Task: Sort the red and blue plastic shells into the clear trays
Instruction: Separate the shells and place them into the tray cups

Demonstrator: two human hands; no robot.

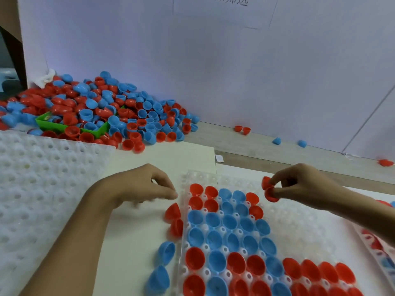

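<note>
A clear dimpled tray [299, 227] lies in front of me, its near and left pockets filled with red and blue shells. My right hand [303, 184] hovers over the tray's far edge, pinching two red shells [269, 190]. At the tray's left rim my left hand [147, 184] rests with fingers curled and nothing visible in them. Two loose red shells [174, 218] and two loose blue shells [162, 263] lie on the table just left of the tray.
A big heap of red and blue shells [102, 110] covers a green bin [49, 123] at the far left. A stack of white dimpled trays [40, 182] sits on the left. Stray shells [242, 129] lie along the wall; another filled tray [380, 246] is at right.
</note>
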